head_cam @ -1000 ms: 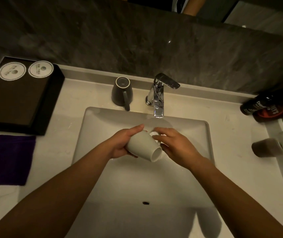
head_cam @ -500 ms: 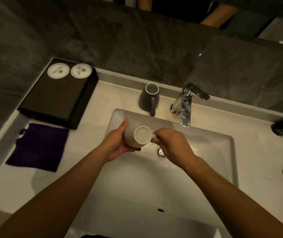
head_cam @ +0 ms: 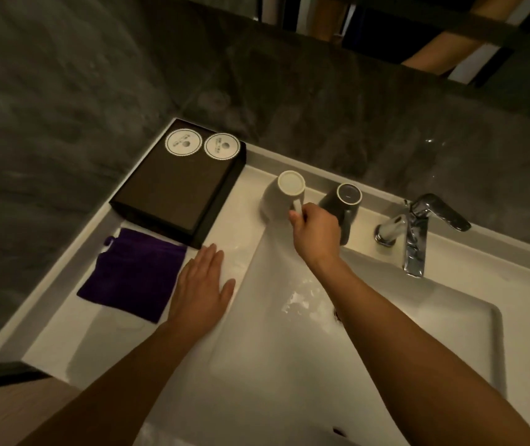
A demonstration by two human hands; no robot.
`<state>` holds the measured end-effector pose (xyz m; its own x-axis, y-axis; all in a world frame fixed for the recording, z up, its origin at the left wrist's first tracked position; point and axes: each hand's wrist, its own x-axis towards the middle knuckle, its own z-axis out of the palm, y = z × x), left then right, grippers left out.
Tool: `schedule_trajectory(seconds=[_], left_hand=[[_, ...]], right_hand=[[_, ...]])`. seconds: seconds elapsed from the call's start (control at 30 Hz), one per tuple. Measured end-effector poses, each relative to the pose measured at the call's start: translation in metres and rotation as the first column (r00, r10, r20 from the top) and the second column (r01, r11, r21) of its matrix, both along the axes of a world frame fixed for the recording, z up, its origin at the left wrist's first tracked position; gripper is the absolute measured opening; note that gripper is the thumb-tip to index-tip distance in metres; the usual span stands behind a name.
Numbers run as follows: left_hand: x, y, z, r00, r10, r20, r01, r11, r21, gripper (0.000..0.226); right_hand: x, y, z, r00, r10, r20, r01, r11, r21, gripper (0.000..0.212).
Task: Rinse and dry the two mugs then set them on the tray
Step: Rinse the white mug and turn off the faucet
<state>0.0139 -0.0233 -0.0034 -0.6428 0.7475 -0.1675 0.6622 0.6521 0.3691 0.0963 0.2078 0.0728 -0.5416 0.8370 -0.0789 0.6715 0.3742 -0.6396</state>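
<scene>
Overhead, right hand pinching handle of upturned white ceramic mug, mug sitting between black rectangular tray and upturned dark grey mug, left hand lying flat, fingers straight, holding nothing, beside purple cloth.

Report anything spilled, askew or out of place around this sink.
Nothing looks damaged or spilled. Both mugs stand bottom up at the back edge of the sink: the white mug, its handle pinched by the right hand, and the dark mug beside it. Water glistens inside the sink.
</scene>
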Motion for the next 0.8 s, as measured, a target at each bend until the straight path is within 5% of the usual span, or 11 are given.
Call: schedule_trajectory(seconds=[0.8], left_hand=[[0.000, -0.004, -0.007, 0.997, -0.036, -0.062, 0.035, 0.999, -0.013, 0.071]], right_hand=[[-0.023, 0.011, -0.019, 0.988, -0.149, 0.034, 0.152, 0.985, -0.081, 0.026]])
